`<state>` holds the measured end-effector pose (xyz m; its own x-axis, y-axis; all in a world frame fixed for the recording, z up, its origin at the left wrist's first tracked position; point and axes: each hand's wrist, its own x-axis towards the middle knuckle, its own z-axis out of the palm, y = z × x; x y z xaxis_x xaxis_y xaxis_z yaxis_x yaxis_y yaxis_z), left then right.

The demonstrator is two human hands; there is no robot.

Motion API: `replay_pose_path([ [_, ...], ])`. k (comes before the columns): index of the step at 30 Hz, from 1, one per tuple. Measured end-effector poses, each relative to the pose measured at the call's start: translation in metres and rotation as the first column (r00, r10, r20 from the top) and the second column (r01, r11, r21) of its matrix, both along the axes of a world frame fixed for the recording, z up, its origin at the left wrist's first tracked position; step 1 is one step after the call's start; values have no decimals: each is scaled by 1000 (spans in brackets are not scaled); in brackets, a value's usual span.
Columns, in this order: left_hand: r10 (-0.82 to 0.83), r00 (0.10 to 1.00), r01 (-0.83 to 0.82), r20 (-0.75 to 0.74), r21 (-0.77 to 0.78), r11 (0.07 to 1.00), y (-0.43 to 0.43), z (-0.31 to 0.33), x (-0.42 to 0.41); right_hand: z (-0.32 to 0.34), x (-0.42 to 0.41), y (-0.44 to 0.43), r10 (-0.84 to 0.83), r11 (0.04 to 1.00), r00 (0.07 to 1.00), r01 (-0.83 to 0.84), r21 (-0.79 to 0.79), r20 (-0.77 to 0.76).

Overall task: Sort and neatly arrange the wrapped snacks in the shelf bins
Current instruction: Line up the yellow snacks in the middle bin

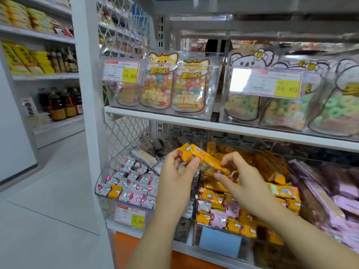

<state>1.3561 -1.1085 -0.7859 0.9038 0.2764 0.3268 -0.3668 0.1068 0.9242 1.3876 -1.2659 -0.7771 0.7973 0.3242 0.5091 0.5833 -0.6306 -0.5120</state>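
Observation:
Both hands hold a small stack of orange wrapped snacks (202, 157) in front of the lower shelf. My left hand (177, 175) pinches its near left end with the thumb on top. My right hand (240, 177) grips its right end with fingertips. Below, a clear left bin (101, 191) holds mostly white and pink wrapped snacks (134, 183), with one orange snack (115, 191) among them. The middle bin (217, 226) holds orange snacks (242, 224) mixed with a few pink and white ones. A right bin holds purple wrapped snacks (330, 197).
The upper shelf (194, 121) carries clear bins of bagged candies (174, 88) and ring gummies (287, 109) with yellow price tags. A white pillar (85, 94) stands left of the shelf. Behind it an aisle floor (48, 191) and shelves of bottles (62, 103).

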Motion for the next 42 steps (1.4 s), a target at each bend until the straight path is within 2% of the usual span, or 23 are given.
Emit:
replay_pose_path([
  [2, 3, 998, 4, -64, 110, 994, -8, -4, 6, -1, 3, -14, -43, 999, 999, 43, 8, -4],
  [4, 85, 991, -47, -106, 320, 946, -15, -6, 9, -4, 8, -26, -124, 992, 992, 124, 8, -16],
  [7, 236, 972, -198, 10, 579, 791, -22, -7, 10, -10, 17, -38, -239, 969, 971, 238, -60, 7],
  [9, 242, 967, -227, 76, 685, 693, -26, -6, 10, -12, 22, -42, -246, 955, 969, 248, -165, 33],
  [12, 186, 977, -182, 100, 844, 504, -35, -7, 12, -12, 28, -47, -220, 922, 973, 230, -312, 66],
  [14, 139, 986, -147, 93, 875, 462, -41, -10, 15, -8, 26, -55, -215, 925, 974, 224, -306, 64],
  [18, 38, 992, -124, 120, 872, 474, -54, -15, 19, -8, 15, -76, -229, 908, 973, 211, -362, -9],
  [20, 8, 994, -104, 109, 913, 394, -62, -17, 18, -12, 9, -81, -242, 880, 969, 194, -434, -56],
  [24, 31, 998, -61, 57, 984, 166, -73, -27, 16, -17, 5, -77, -257, 841, 960, 167, -515, -109],
  [27, 55, 995, -95, 89, 987, 132, -75, -36, 17, -17, 3, -73, -258, 836, 963, 178, -519, -85],
  [29, 61, 994, -96, 89, 989, 113, -76, -38, 17, -17, 1, -73, -248, 813, 969, 209, -543, 1],
  [33, 78, 997, -18, 13, 997, 71, -76, -38, 17, -19, -10, -76, -234, 841, 966, 258, -476, 112],
  [42, 87, 996, -31, 24, 997, 76, -77, -37, 17, -2, -7, -75, -195, 962, 970, 218, -163, 145],
])
